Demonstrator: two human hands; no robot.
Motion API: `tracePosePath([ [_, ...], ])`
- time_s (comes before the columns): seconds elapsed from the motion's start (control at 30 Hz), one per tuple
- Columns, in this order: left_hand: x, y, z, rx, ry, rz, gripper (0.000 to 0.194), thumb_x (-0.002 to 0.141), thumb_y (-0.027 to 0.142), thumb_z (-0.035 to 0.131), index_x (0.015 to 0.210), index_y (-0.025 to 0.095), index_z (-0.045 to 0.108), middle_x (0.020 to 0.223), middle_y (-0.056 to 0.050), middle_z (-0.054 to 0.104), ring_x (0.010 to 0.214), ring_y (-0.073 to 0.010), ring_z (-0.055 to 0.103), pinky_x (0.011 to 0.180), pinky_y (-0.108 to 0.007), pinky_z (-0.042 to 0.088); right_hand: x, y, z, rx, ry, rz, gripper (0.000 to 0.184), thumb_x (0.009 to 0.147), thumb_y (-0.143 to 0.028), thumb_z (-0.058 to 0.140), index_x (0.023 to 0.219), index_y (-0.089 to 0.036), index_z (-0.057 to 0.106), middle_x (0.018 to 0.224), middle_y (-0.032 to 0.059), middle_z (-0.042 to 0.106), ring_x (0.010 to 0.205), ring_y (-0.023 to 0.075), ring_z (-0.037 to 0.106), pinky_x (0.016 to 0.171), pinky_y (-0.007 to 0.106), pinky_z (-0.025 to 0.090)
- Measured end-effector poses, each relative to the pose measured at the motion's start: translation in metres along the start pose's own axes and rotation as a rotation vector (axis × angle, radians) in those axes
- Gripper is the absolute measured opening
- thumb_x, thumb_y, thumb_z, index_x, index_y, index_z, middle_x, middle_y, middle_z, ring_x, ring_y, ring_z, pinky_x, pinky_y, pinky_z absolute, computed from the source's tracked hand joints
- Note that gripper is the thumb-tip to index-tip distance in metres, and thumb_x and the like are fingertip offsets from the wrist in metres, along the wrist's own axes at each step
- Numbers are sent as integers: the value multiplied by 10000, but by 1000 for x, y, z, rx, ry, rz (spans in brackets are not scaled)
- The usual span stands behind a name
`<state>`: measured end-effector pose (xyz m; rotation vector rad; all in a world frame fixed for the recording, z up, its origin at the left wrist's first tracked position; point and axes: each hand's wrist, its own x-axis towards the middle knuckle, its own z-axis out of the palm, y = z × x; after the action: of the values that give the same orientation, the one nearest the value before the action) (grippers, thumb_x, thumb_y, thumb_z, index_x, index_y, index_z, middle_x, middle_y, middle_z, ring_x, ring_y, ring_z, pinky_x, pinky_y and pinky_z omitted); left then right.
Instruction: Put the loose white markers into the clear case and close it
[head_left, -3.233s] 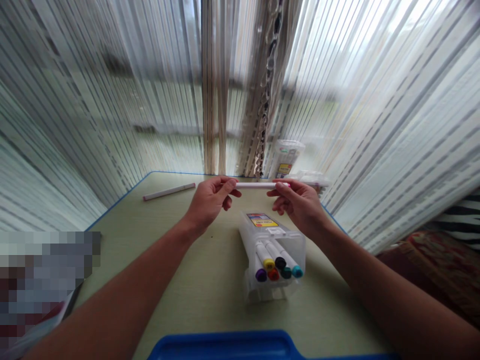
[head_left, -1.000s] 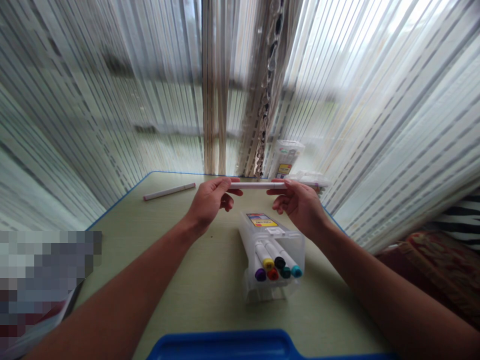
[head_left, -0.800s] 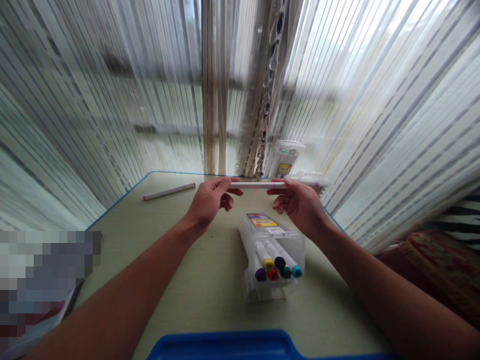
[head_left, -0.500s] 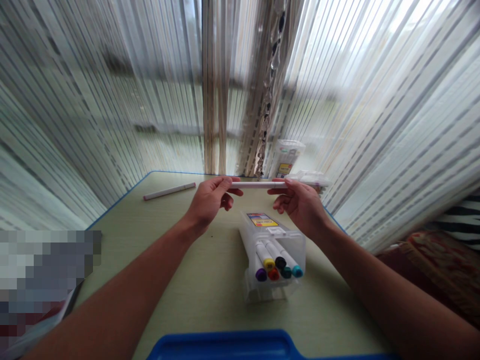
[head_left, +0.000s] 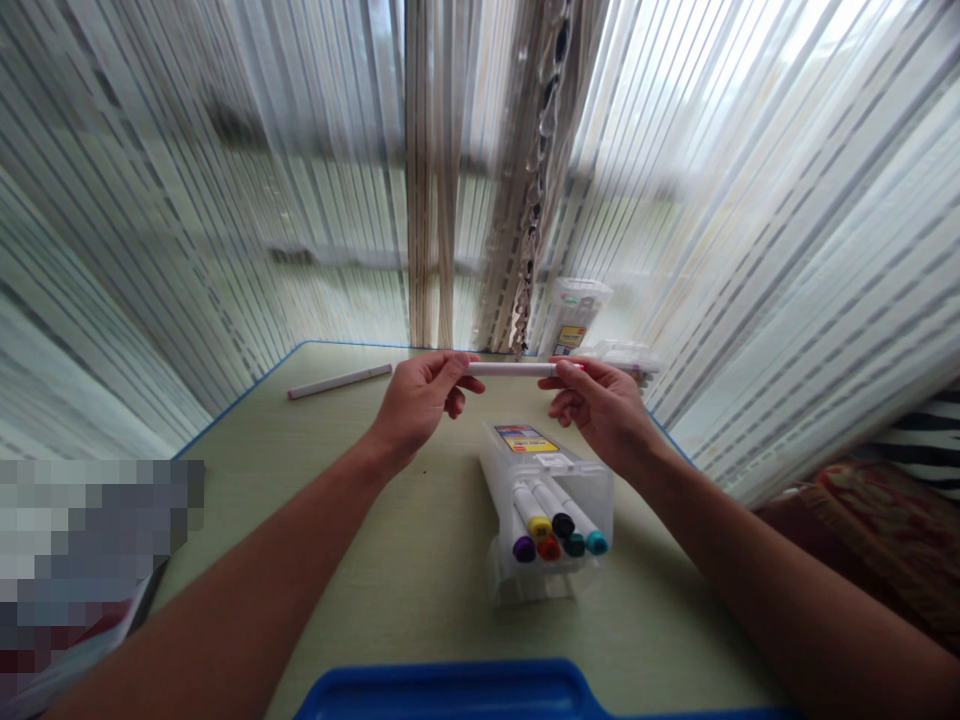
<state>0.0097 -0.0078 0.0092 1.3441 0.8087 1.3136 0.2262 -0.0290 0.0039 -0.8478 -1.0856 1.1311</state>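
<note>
A: Surface (head_left: 405, 580): appearance?
B: Pale green, blue-edged. Clear plastic case (head_left: 502, 490) lying on it, near end open.
A: Anything else?
B: White marker (head_left: 341, 382), pink-ended, lying beyond the case, to its left.

Left forearm (head_left: 277, 555) and right forearm (head_left: 765, 570) bare, reaching forward and inward from lower corners of view. Left grip (head_left: 414, 400) raised, thumb (head_left: 453, 370) pinching toward index finger, lower fingers (head_left: 454, 405) curled. Right grip (head_left: 606, 402) mirrors it at similar height, thumb pointing inward. Grips apart, facing each other.
</note>
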Motion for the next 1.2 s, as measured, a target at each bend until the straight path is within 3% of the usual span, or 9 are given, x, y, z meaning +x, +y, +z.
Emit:
tracePosePath([
  [0.73, -2, -1, -2, 108, -64, 66, 376, 710, 396, 821, 923, 100, 728, 697, -27, 669, 483, -66, 483, 458, -221, 380, -1, 1, 0, -35, -46, -2, 302, 685, -364, 871, 824, -158, 700, 708, 46, 752, 454, 114, 651, 376, 179, 438],
  [1.2, -3, 1, 0, 99, -42, 42, 310, 776, 381, 760, 905, 100, 731, 717, -54, 691, 474, -67, 491, 460, -224, 383, -1, 2, -1, -23, -48, 2, 287, 701, -350, 860, 869, -162, 721, 714, 44, 755, 462, 117, 657, 382, 183, 447],
])
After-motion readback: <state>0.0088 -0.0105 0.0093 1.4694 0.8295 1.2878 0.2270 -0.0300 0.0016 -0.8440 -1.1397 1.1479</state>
